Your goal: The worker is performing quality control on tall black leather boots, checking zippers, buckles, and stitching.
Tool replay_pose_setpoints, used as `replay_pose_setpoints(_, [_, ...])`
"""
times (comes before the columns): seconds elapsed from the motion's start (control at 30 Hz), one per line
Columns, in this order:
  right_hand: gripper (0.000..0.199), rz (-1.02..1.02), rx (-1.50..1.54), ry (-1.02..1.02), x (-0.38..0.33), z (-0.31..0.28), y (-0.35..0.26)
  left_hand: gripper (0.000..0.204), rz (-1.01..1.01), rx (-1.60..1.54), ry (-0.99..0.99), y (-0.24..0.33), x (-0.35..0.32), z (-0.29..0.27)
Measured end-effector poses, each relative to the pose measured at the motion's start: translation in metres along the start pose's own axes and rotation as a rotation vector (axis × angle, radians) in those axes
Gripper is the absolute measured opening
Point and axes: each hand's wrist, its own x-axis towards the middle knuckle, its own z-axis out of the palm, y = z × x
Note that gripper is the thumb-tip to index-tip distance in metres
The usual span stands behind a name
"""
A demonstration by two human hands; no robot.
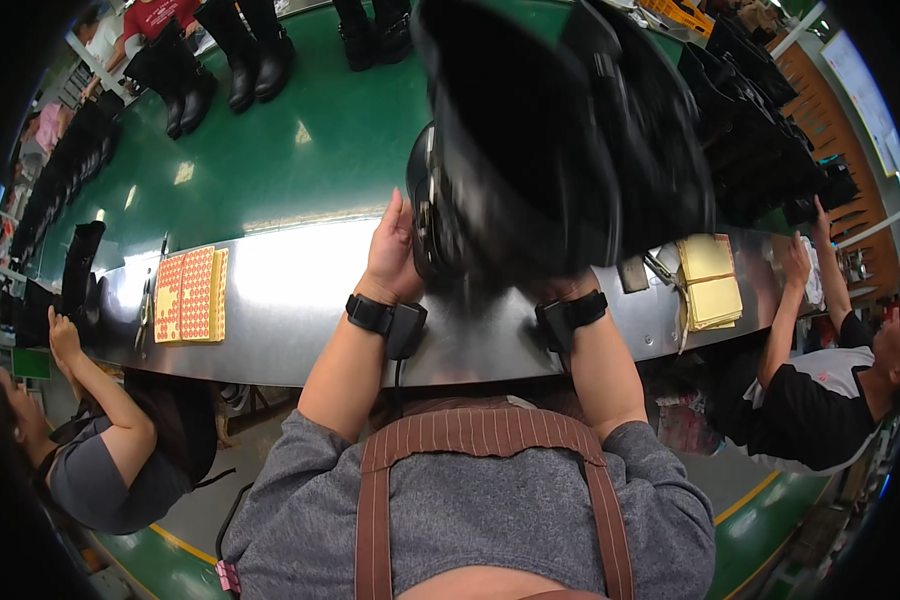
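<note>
Bench: green top (260, 160) with a shiny metal strip (300, 340) along my near edge; standing boots (257, 60) line the far side.
Boots in hand: a pair of black boots (575, 185), tall shafts side by side, sits between my two hands over the metal strip – smeared by motion blur, one shaft's mouth toward the camera.
Left hand (394, 262): against the boots' left side, by some metal fittings (428, 205); one finger points up, but the boot hides the others, so I can't make out their grip.
Right hand (568, 287): mostly hidden under the boots' near side; from this distance I can't say how its fingers are set.
Handling: I'd support the weight from below and both sides, keep the pair together, and let neither shaft flop – soft leather probably folds if pinched.
Clearance: dotted sticker sheets (190, 295) lie left, a yellow paper stack (712, 285) right, near the shafts; I'd keep the leather off the metal tool (662, 266) beside it.
</note>
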Motion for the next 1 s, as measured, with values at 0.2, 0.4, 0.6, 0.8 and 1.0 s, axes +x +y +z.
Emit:
replay_pose_setpoints(0.2, [0.051, -0.121, -0.148, -0.081, 0.009, -0.006, -0.007, 0.058, 0.162, -0.012, 0.163, 0.009, 0.006, -0.012])
replay_pose_setpoints(0.4, [0.045, -0.307, -0.278, 0.135, 0.012, -0.014, -0.001, 0.058, 0.223, 0.128, 0.334, 0.006, 0.009, -0.019])
replay_pose_setpoints(0.6, [0.043, -0.364, -0.348, 0.174, 0.012, -0.003, 0.005, 0.06, 0.25, 0.235, 0.424, 0.003, 0.011, -0.024])
replay_pose_setpoints(0.8, [0.042, -0.392, -0.406, 0.201, 0.013, 0.001, 0.006, 0.06, 0.26, 0.252, 0.439, 0.003, 0.012, -0.024])
replay_pose_setpoints(1.0, [0.039, -0.393, -0.413, 0.229, 0.014, -0.004, 0.004, 0.061, 0.278, 0.268, 0.483, 0.002, 0.012, -0.026])
